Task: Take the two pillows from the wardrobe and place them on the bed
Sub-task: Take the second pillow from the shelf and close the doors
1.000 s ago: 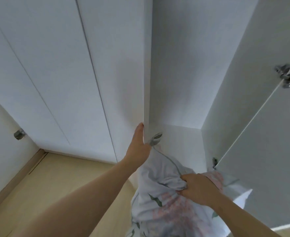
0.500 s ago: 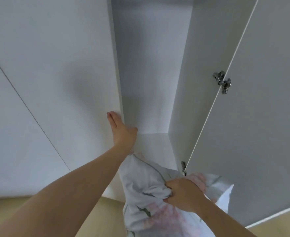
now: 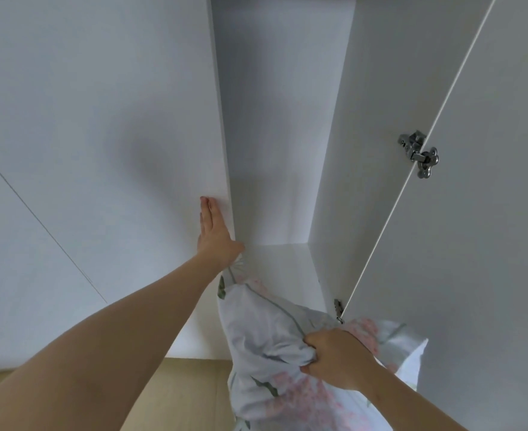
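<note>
A white pillow [image 3: 265,331] with pink flowers and green leaves hangs in front of the open white wardrobe [image 3: 275,150]. My right hand [image 3: 337,356] is clenched on a bunch of its cover. My left hand [image 3: 214,234] lies flat, fingers together, against the front of the left wardrobe door [image 3: 116,135] near its edge. The wardrobe compartment shows a bare white floor and back wall. Only one pillow is in view, and the bed is out of sight.
The right wardrobe door [image 3: 474,244] stands open, with a metal hinge [image 3: 418,154] on its inner side and a smaller hinge [image 3: 338,309] lower down. Light wooden floor [image 3: 175,396] shows at the bottom.
My left hand has gone from the door's edge to its front face, and the left door has swung further across the opening. The right hand keeps its grip on the pillow.
</note>
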`<state>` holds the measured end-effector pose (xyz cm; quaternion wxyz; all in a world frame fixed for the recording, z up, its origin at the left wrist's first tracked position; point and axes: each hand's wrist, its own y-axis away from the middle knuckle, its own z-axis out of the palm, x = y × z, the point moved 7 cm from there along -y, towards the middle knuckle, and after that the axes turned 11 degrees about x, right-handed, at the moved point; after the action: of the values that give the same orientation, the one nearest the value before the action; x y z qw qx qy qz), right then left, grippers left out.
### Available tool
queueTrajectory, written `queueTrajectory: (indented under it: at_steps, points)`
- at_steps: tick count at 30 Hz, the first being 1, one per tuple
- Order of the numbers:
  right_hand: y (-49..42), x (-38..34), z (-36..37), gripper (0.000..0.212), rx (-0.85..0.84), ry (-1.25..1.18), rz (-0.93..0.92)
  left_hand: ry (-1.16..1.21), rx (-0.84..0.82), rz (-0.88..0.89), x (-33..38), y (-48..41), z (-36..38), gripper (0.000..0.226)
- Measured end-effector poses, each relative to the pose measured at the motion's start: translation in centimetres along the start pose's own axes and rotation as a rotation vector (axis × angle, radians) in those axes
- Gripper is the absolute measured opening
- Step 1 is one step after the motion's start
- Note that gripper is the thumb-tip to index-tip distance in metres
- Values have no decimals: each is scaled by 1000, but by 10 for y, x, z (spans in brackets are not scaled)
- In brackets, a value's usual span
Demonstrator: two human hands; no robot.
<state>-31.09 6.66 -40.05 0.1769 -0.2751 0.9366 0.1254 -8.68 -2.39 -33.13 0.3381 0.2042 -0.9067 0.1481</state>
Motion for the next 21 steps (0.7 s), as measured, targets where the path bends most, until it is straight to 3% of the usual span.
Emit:
queueTrajectory:
  at_steps: [4,7,10,13,15,18,21]
  points:
    - [-6,-4,-5,32,8,11,2,-179,-89,123,-2,-4,-6,107]
    - [-9,-9,-10,37,23,33,-1,-312,-352,349,15,26,2,104]
    - [-12,-17,-19,36,35,48,-16,-497,-607,625,30,86,20,117]
    - [-13,-26,-27,16,62,27,-34,-599,-739,711,18,129,43,119]
    - [-10,-33,-30,17,80,32,-54,-589,-685,722,12,140,52,107]
    - [-3,-42,-28,16,86,14,-73,-509,-458,748,15,140,47,70]
    - [7,-52,-21,26,78,-33,-75,-529,-392,818,14,151,46,58]
